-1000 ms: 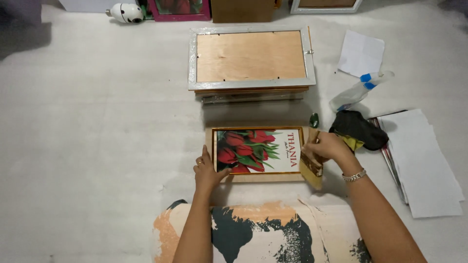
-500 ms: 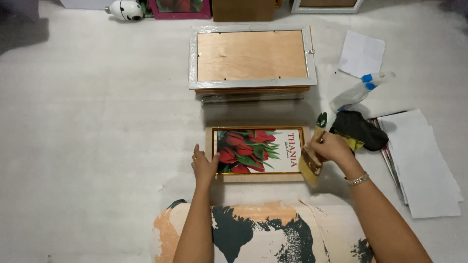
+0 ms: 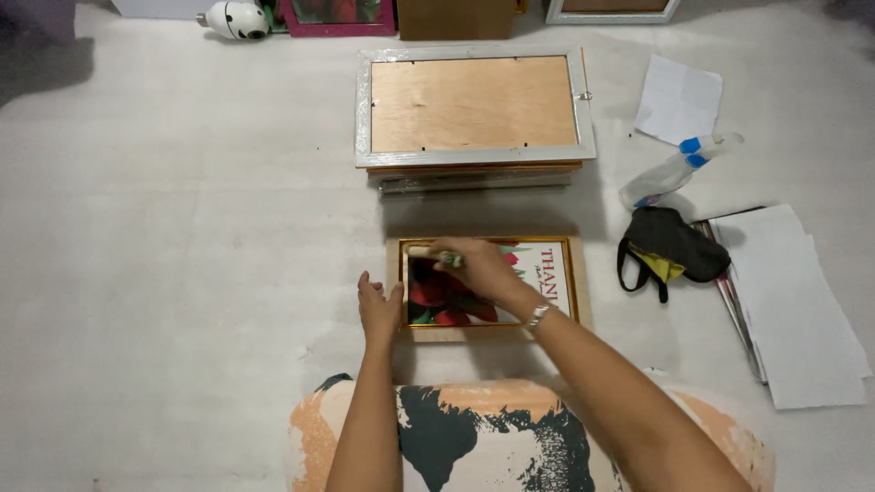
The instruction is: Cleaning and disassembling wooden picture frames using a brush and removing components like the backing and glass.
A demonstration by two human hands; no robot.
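A small wooden picture frame (image 3: 576,290) with a gold inner edge lies on the floor in front of me. It holds a print of red tulips. My left hand (image 3: 378,306) rests flat on the frame's left edge. My right hand (image 3: 476,270) lies across the picture's upper left part. It grips a small brush-like tool (image 3: 428,252) with a pale handle, held flat over the top left of the glass.
A stack of larger frames (image 3: 474,109) lies face down just beyond. To the right lie a spray bottle (image 3: 676,169), a black pouch (image 3: 670,246), a folded paper (image 3: 679,98) and a pile of white sheets (image 3: 793,310). A patterned cushion (image 3: 474,437) covers my lap.
My right hand has moved from the frame's right edge across to its upper left, carrying the tool. My left hand has stayed on the left edge.
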